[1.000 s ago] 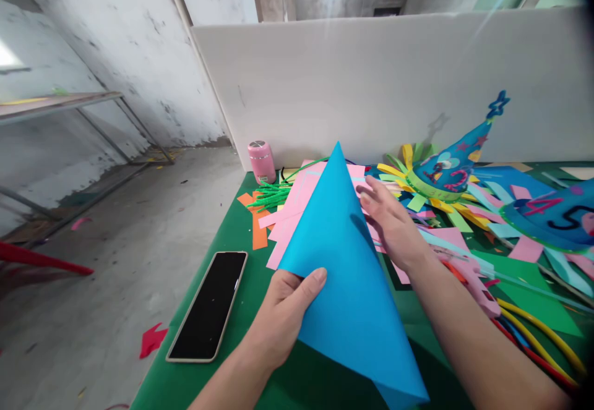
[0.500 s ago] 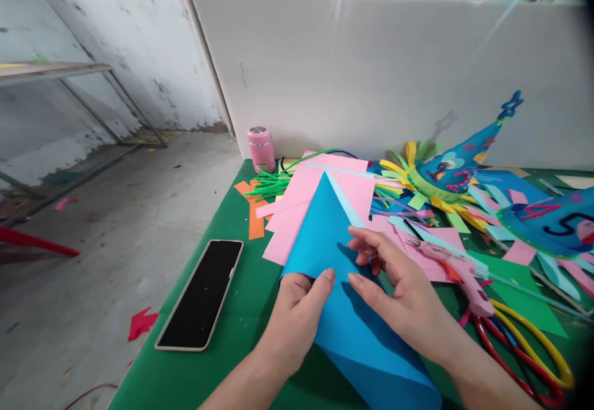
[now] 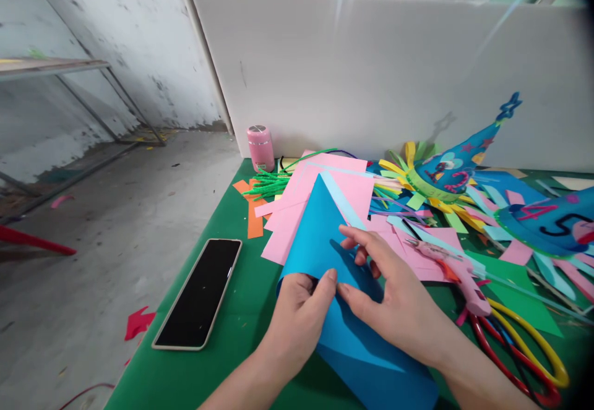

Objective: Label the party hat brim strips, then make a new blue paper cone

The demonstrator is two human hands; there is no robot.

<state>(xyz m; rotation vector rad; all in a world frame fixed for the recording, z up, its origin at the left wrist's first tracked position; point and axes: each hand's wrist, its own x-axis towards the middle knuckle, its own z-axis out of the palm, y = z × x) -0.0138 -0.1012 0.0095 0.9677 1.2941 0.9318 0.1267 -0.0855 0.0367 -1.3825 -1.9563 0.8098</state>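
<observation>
A sheet of blue paper (image 3: pixel 320 237), rolled into a cone shape with its tip pointing away, lies low over the green table (image 3: pixel 218 373). My left hand (image 3: pixel 301 317) pinches the cone's near left edge, thumb on top. My right hand (image 3: pixel 394 298) rests on the blue paper's right side, thumb meeting the left thumb and fingers curled against the sheet.
A black phone (image 3: pixel 200 294) lies left of the hands. Pink sheets (image 3: pixel 301 203), green pipe cleaners (image 3: pixel 269 184) and a pink canister (image 3: pixel 260 148) sit behind. A pink glue gun (image 3: pixel 457 273), coloured rings (image 3: pixel 529 345) and decorated blue party hats (image 3: pixel 457 162) crowd the right. A white board (image 3: pixel 394 70) backs the table.
The blue cone has been lowered from upright toward the table. My right hand slid from its far side to the near edge, beside my left thumb.
</observation>
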